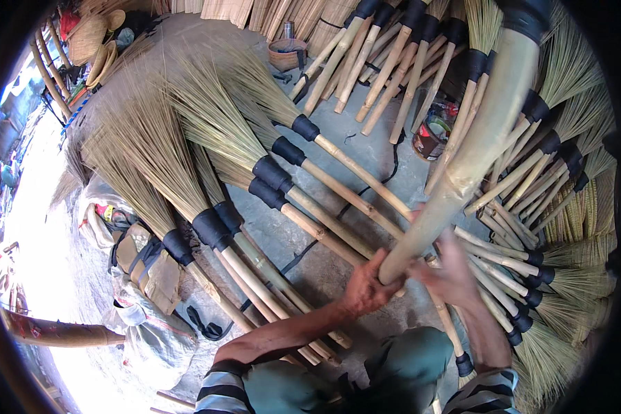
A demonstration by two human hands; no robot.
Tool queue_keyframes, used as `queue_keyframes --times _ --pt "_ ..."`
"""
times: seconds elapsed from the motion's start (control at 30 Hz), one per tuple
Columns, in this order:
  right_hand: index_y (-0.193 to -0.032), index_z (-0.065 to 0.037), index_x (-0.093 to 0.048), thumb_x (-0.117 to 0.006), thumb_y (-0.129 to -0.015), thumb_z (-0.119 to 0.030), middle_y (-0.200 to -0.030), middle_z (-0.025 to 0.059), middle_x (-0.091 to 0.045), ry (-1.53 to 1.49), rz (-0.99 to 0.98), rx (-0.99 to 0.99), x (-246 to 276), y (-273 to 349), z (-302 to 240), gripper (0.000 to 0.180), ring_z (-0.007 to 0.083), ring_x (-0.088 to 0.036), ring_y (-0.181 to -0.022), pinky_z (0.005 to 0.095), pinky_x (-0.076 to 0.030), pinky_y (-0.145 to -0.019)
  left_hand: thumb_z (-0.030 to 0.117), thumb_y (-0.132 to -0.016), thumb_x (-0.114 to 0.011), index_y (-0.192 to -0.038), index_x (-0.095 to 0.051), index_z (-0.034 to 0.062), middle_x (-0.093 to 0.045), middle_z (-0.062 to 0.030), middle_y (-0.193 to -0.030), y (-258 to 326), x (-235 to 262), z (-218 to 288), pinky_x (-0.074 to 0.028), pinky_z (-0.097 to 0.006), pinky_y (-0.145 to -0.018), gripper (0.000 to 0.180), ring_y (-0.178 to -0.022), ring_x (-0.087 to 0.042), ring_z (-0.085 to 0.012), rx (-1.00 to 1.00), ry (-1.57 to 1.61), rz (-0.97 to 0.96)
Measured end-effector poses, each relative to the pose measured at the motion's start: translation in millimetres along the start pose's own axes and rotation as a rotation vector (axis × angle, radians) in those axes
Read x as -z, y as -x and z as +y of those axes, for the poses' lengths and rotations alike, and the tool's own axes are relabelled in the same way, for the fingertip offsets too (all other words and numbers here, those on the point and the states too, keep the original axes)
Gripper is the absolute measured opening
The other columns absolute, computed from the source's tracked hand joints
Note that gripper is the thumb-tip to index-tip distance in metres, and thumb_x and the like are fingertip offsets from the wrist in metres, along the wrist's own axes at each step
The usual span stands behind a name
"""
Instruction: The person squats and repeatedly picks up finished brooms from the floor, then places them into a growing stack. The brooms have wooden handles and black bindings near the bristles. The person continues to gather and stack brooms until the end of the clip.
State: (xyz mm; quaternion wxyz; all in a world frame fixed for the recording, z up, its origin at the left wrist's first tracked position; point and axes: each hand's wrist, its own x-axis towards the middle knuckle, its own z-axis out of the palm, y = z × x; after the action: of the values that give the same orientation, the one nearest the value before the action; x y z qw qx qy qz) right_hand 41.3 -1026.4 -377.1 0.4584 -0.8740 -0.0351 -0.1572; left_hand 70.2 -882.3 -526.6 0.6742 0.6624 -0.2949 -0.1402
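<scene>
You have one thick bamboo pole (pixel 472 148) raised in front of you, and two hands on its lower end. On the floor to your left lie about seven finished brooms (pixel 186 159) with black-bound necks. One paint can (pixel 431 134) and one small woven basket (pixel 286 54) stand beyond. The brooms stacked at right and along the top are too many to count.

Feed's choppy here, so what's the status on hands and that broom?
Left hand gripping bamboo broom handle at its butt end. Right hand blurred beside it, grip unclear. Finished brooms piled all around on floor.
</scene>
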Motion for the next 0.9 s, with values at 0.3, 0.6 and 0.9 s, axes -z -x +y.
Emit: queue_keyframes --times 0.3,0.6,0.9 --pt "-0.143 0.000 -0.061 -0.078 -0.092 -0.017 -0.122 0.0152 -0.074 -0.097 0.022 -0.398 -11 -70 120 0.056 0.0276 -0.072 -0.111 0.0434 -0.055 -0.098 0.039 -0.096 -0.080 -0.149 -0.062 0.0105 -0.063 -0.0164 -0.151 31 80 -90 -0.039 -0.058 -0.120 0.062 -0.141 -0.060 -0.0337 -0.016 -0.829 -0.050" --pt "-0.140 -0.010 -0.062 -0.079 -0.088 -0.023 -0.113 0.0277 -0.077 0.430 -0.024 -0.286 -29 -116 253 0.057 0.0461 -0.075 -0.111 0.0539 -0.057 -0.094 0.020 -0.091 -0.074 -0.137 -0.071 0.0141 -0.066 -0.0068 -0.149 167 128 -133 -0.028 -0.068 -0.123 0.046 -0.145 -0.056 -0.0319 0.252 -1.200 0.135" --pt "-0.157 -0.018 -0.056 -0.080 -0.096 -0.040 -0.138 0.0228 -0.072 0.687 -0.130 -0.212 -96 -97 369 0.069 0.0417 -0.068 -0.128 0.0493 -0.054 -0.108 0.009 -0.080 -0.071 -0.132 -0.075 0.0133 -0.069 -0.0042 -0.145 160 126 -147 -0.045 -0.053 -0.112 0.052 -0.132 -0.060 -0.0337 0.211 -1.083 0.159"
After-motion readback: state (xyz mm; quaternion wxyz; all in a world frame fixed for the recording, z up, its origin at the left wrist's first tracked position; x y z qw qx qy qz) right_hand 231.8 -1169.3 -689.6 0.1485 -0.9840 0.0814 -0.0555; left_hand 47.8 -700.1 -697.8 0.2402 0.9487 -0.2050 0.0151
